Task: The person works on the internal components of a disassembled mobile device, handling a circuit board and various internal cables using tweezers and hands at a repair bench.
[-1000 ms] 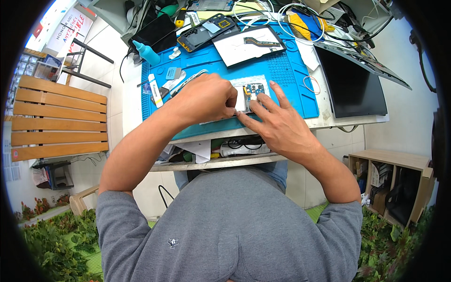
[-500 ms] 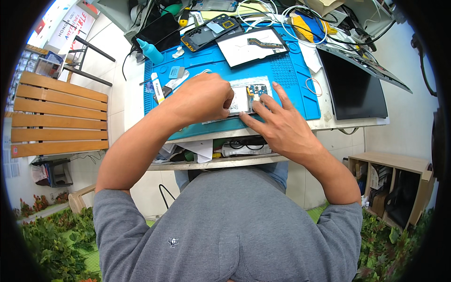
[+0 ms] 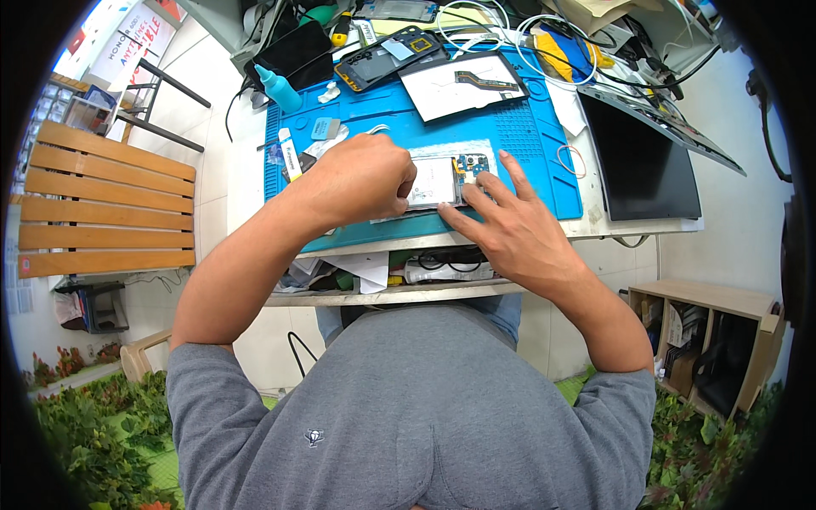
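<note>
The opened phone (image 3: 432, 184) lies on the blue mat (image 3: 548, 200), which covers much of the white surface (image 3: 246, 197), near its front edge and between the two hands. The left hand (image 3: 370, 174) is curled over the phone's left end, its fingertips tucked out of sight, so I cannot tell whether its grip holds anything. The right hand (image 3: 520, 225) has a wide grip, fingers spread: the thumb is at the phone's near edge, and the fingers reach over the board (image 3: 470, 166), seemingly touching it. A white tube (image 3: 291, 155) lies left of the left hand, with a blue bottle (image 3: 279, 90) beyond it. Farther back lie a white panel (image 3: 429, 92) bearing a dark flex (image 3: 489, 82) and a dark phone frame (image 3: 378, 70). A black screen (image 3: 637, 170) sits right of the mat.
</note>
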The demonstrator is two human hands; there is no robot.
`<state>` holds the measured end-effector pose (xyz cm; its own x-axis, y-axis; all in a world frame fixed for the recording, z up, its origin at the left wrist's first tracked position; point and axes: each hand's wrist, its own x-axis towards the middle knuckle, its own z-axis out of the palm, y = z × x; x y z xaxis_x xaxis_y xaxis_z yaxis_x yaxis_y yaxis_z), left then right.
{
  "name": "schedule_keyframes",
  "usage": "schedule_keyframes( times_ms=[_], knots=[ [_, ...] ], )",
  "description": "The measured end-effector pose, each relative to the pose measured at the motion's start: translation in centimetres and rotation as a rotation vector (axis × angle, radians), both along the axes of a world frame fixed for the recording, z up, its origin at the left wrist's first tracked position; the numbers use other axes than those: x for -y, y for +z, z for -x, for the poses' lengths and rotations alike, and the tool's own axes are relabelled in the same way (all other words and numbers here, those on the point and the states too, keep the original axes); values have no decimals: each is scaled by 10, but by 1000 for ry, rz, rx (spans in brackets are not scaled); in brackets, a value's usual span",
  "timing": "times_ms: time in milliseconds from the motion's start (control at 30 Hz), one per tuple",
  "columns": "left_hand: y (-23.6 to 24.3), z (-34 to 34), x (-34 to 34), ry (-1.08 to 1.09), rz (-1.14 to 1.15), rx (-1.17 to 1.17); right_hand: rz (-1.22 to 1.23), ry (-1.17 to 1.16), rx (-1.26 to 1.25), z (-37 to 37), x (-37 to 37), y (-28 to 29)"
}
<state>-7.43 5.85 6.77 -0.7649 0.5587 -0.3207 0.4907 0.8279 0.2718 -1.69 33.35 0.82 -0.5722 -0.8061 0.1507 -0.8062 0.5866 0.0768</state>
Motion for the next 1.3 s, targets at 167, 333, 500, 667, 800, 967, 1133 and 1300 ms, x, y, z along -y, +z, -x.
schedule_keyframes(
  times_ms=[167, 333, 500, 667, 800, 967, 1133, 1300],
  knots=[
    [0, 0, 4, 3, 20, 12, 11, -1, 6, 1, 0, 0],
    [-1, 1, 9, -11, 2, 15, 30, 2, 8, 0, -1, -1],
    [-4, 1, 11, 21, -91, 57, 32, 4, 13, 0, 0, 0],
    [-3, 1, 7, 24, -84, 56, 41, 1, 7, 0, -1, -1],
    [-4, 1, 5, 24, -86, 54, -6, 6, 45, 0, -1, 2],
    [-7, 3, 6, 17, -97, 61, 40, -5, 16, 0, -1, -1],
    [-5, 3, 4, 32, -96, 69, 46, -7, 14, 0, 0, -2],
    [-7, 3, 2, -6, -85, 19, 49, -9, 14, 0, -1, -3]
  ],
)
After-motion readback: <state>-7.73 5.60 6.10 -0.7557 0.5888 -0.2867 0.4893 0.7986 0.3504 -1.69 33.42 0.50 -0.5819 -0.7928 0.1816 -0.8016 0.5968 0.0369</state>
